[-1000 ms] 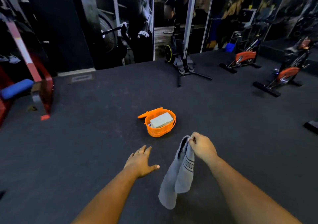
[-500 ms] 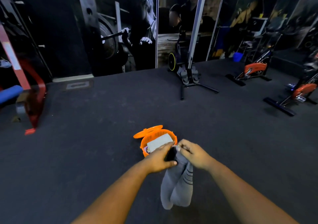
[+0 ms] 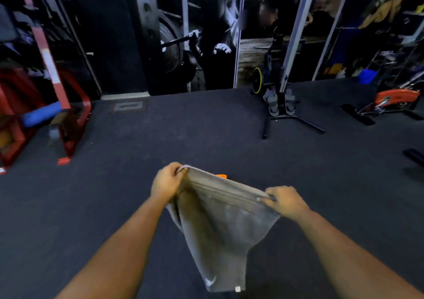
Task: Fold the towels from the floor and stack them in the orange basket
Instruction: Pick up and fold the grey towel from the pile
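Note:
A grey towel [image 3: 220, 227] with dark stripes near its top edge hangs spread in front of me. My left hand [image 3: 166, 181] grips its upper left corner. My right hand [image 3: 284, 201] grips the upper right corner, lower than the left, so the top edge slopes down to the right. The towel hides nearly all of the orange basket [image 3: 221, 176]; only a small orange bit shows above the towel's edge.
Dark rubber gym floor [image 3: 160, 142] lies all around. A red rack [image 3: 73, 115] with a blue pad stands far left. A cable machine base [image 3: 282, 108] and orange exercise bikes [image 3: 392, 101] stand at the back right.
My left hand came in from the floor side and took the towel's corner. Both hands then pulled apart, spreading the bunched towel wide. The towel now covers the basket.

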The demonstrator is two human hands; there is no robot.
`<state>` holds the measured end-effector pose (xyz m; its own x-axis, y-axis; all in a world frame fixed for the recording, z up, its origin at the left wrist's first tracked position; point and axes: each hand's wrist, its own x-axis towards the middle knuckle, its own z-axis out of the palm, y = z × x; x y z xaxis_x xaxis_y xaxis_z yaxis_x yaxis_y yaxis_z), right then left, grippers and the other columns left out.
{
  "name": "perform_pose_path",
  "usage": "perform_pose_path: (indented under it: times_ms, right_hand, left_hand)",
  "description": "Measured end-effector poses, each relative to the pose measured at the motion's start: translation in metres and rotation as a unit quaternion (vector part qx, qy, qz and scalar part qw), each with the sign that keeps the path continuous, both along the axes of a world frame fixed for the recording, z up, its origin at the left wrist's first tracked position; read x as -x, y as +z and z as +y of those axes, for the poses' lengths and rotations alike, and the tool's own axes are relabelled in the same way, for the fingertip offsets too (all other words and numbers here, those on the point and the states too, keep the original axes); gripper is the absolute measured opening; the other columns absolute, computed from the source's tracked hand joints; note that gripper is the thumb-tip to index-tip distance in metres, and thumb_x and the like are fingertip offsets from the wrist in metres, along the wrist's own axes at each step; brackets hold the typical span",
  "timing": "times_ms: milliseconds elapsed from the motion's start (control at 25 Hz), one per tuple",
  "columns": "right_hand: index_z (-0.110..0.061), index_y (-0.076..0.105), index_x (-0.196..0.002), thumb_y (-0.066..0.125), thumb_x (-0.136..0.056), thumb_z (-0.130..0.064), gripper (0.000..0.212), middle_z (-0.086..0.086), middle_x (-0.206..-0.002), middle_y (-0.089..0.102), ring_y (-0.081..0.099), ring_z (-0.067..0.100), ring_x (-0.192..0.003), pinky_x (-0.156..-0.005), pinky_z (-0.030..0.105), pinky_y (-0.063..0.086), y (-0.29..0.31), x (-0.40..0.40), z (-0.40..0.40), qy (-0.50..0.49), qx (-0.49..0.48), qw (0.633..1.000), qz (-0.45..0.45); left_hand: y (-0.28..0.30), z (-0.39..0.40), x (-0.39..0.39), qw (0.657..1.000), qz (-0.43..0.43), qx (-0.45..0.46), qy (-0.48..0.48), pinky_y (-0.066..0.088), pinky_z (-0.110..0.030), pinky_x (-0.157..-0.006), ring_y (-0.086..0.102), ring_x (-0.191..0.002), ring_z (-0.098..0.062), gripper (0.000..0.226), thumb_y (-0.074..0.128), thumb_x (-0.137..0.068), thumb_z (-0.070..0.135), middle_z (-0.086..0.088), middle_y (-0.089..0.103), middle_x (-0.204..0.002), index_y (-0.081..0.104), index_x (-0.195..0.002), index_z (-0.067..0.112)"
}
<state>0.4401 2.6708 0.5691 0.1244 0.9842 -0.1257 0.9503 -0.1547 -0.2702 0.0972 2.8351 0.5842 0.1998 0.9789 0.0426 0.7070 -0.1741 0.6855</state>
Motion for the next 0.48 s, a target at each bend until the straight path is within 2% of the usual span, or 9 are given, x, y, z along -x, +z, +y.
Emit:
perform_pose_path:
  times_ms: [40, 160, 240, 280, 360, 400, 440, 480]
  right_hand:
    - [-0.025, 0.048, -0.068, 0.058, -0.098, -0.05, 0.04, -0.006, -0.062, 0.053, 0.056, 0.018, -0.066, -0.067, 0.036, 0.038, -0.003, -0.022, 0.005, -0.03, -0.009, 0.999, 0.02]
    - [-0.018, 0.044, -0.068, 0.063, -0.098, -0.034, 0.039, 0.001, -0.063, 0.049, 0.055, 0.023, -0.065, -0.058, 0.038, 0.034, -0.005, -0.05, 0.029, -0.079, -0.069, 0.983, 0.154]
    - [-0.018, 0.04, -0.066, 0.065, -0.098, -0.032, 0.042, -0.002, -0.062, 0.044, 0.048, 0.016, -0.06, -0.059, 0.038, 0.034, -0.001, -0.042, 0.049, -0.078, -0.114, 0.964, 0.229]
    - [-0.019, 0.044, -0.069, 0.067, -0.096, -0.033, 0.038, -0.005, -0.065, 0.046, 0.048, 0.012, -0.062, -0.061, 0.036, 0.036, 0.0, -0.03, 0.06, -0.064, -0.13, 0.954, 0.263]
    - [-0.026, 0.057, -0.089, 0.074, -0.092, -0.033, 0.018, -0.012, -0.077, 0.057, 0.053, 0.004, -0.071, -0.07, 0.024, 0.043, 0.008, 0.003, 0.073, -0.016, -0.136, 0.941, 0.31]
    - [-0.031, 0.06, -0.107, 0.077, -0.089, -0.033, 0.024, -0.015, -0.084, 0.061, 0.056, 0.001, -0.076, -0.074, 0.018, 0.043, 0.013, 0.019, 0.079, 0.026, -0.126, 0.938, 0.323]
    - [-0.034, 0.058, -0.123, 0.078, -0.088, -0.032, 0.04, -0.017, -0.087, 0.062, 0.057, -0.001, -0.078, -0.076, 0.014, 0.043, 0.019, 0.033, 0.084, 0.073, -0.104, 0.937, 0.325]
    - [-0.037, 0.058, -0.13, 0.079, -0.087, -0.033, 0.047, -0.018, -0.087, 0.064, 0.059, -0.001, -0.08, -0.077, 0.015, 0.044, 0.024, 0.045, 0.087, 0.116, -0.073, 0.942, 0.306]
  left_hand:
    - [-0.001, 0.004, 0.004, 0.999, 0.028, -0.002, 0.036, 0.05, -0.035, -0.072, 0.068, -0.09, -0.025, 0.01, 0.067, -0.093, 0.038, -0.002, 0.074, -0.092, 0.068, -0.09, 0.029]
    - [-0.003, 0.0, 0.004, 0.99, 0.111, -0.007, 0.084, 0.051, -0.036, -0.068, 0.068, -0.083, -0.027, 0.031, 0.069, -0.088, 0.056, -0.002, 0.072, -0.083, 0.069, -0.082, 0.026]
    - [0.0, -0.008, -0.015, 0.991, 0.109, 0.01, 0.078, 0.05, -0.037, -0.065, 0.066, -0.076, -0.026, 0.042, 0.066, -0.091, 0.056, -0.002, 0.067, -0.071, 0.063, -0.073, 0.019]
    - [0.002, -0.012, -0.025, 0.993, 0.097, 0.026, 0.054, 0.048, -0.036, -0.063, 0.065, -0.073, -0.022, 0.042, 0.066, -0.092, 0.054, 0.0, 0.065, -0.068, 0.062, -0.071, 0.018]
    - [0.007, -0.018, -0.048, 0.996, 0.069, 0.05, -0.032, 0.045, -0.03, -0.059, 0.063, -0.068, -0.012, 0.032, 0.068, -0.093, 0.046, 0.004, 0.066, -0.069, 0.067, -0.076, 0.02]
    - [0.011, -0.021, -0.059, 0.994, 0.044, 0.06, -0.076, 0.045, -0.028, -0.057, 0.06, -0.064, -0.005, 0.026, 0.07, -0.093, 0.042, 0.005, 0.067, -0.071, 0.07, -0.082, 0.019]
    - [0.016, -0.023, -0.069, 0.991, 0.009, 0.07, -0.115, 0.044, -0.023, -0.054, 0.057, -0.061, 0.0, 0.02, 0.072, -0.093, 0.037, 0.006, 0.068, -0.072, 0.073, -0.085, 0.019]
    - [0.019, -0.026, -0.076, 0.986, -0.024, 0.078, -0.146, 0.043, -0.018, -0.054, 0.055, -0.059, 0.004, 0.014, 0.075, -0.092, 0.032, 0.008, 0.067, -0.071, 0.073, -0.086, 0.019]
